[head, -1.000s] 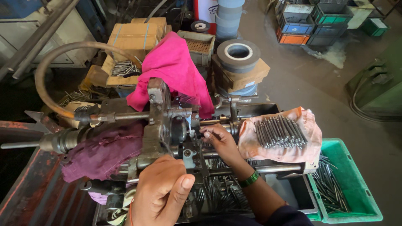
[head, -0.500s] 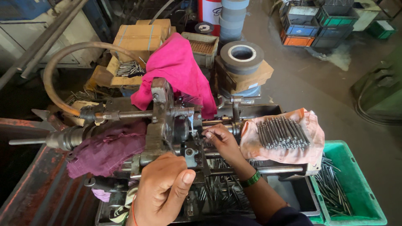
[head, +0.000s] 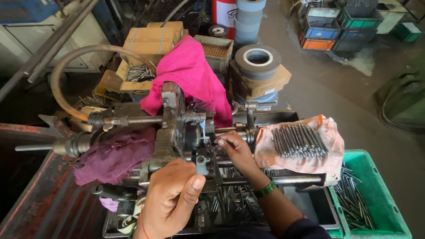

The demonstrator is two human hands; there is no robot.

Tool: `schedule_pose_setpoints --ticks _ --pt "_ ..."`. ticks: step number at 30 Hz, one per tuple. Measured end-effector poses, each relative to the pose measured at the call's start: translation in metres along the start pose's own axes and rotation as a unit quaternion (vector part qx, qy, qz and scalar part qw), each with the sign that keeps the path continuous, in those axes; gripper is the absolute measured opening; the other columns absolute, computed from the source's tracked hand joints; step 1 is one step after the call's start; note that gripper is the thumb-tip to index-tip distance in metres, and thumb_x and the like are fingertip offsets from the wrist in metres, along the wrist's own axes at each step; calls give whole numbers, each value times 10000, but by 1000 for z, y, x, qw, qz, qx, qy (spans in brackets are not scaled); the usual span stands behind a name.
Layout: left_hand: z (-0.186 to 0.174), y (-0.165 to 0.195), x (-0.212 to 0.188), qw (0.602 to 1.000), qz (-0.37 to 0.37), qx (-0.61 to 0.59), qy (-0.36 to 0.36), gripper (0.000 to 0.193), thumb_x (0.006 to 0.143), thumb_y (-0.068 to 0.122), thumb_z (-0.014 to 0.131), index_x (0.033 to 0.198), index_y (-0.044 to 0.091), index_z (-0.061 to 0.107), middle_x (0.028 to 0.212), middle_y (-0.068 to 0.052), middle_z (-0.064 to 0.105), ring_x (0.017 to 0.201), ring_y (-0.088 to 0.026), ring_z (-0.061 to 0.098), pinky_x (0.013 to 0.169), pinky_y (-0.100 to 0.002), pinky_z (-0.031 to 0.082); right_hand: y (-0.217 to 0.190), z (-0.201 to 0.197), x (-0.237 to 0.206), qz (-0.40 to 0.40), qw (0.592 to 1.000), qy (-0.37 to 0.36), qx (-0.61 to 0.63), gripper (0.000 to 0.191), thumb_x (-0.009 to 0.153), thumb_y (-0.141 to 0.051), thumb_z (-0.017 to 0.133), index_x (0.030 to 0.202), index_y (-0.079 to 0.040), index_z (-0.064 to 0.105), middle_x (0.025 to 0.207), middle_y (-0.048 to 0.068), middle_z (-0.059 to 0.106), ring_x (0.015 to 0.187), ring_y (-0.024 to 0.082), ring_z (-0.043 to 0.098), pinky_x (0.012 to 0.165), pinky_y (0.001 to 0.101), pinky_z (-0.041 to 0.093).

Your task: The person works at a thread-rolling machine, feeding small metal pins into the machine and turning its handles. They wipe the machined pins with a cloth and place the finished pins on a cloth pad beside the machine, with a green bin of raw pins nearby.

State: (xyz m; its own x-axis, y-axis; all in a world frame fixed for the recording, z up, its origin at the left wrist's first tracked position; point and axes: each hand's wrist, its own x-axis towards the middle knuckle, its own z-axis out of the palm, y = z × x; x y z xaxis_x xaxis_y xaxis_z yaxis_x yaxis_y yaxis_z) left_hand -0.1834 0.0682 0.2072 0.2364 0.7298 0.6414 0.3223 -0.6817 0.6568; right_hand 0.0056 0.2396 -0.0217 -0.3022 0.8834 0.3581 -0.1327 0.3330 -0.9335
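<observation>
Right hand (head: 237,150): fingertips pinching thin grey metal pin (head: 211,140), tip at machine chuck (head: 191,136). Left hand (head: 170,199): curled over lever; grip hidden, cannot tell. Pin row (head: 299,140) on cloth, right of pinch.

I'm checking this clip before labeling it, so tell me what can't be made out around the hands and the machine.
Head view only:
- What the left hand grips: its own back hides it.
- Right hand fingertips: whether they pinch a rod is too small to tell against the machine.
- Machine parts under the purple rag and pink cloth: covered.
- Green crate: cut off by the bottom edge.
- Tray under the machine: shadowed, contents unclear.
</observation>
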Motion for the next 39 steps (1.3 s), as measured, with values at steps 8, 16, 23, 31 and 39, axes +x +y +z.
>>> schedule_pose_setpoints --ticks 8,16,23,31,39 --pt "2 4 -2 1000 7 7 7 408 1056 168 544 673 64 446 605 -37 403 554 -236 423 609 -359 352 0 1 -2 -8 1000 4 -11 132 1025 -80 612 1059 16 696 1018 41 607 865 106 657 808 245 551" --pt "2 9 0 1000 15 -2 5 414 1058 158 545 678 45 426 605 -54 387 545 -245 408 595 -372 336 -1 2 -5 -24 999 6 -28 127 1019 -69 620 1057 22 701 1012 51 599 851 117 650 792 248 543" --pt "2 12 -3 1000 15 20 0 403 1073 160 534 704 37 428 636 -78 387 575 -268 412 597 -382 327 -3 6 -5 -26 998 18 -55 112 1005 -101 640 1032 -9 699 1006 41 623 859 109 639 784 248 540" --pt "2 14 -2 1000 10 2 -4 415 1085 182 534 712 45 418 634 -70 380 571 -264 412 613 -381 336 -18 5 6 -86 983 -7 -165 111 998 -142 671 968 -38 697 918 47 625 883 166 609 797 288 476" --pt "2 15 1 1000 9 4 -2 416 1086 190 541 710 50 430 631 -70 386 572 -269 419 613 -383 344 -26 9 25 -72 972 -23 -221 128 992 -152 687 952 -31 686 832 62 564 817 187 559 749 319 453"
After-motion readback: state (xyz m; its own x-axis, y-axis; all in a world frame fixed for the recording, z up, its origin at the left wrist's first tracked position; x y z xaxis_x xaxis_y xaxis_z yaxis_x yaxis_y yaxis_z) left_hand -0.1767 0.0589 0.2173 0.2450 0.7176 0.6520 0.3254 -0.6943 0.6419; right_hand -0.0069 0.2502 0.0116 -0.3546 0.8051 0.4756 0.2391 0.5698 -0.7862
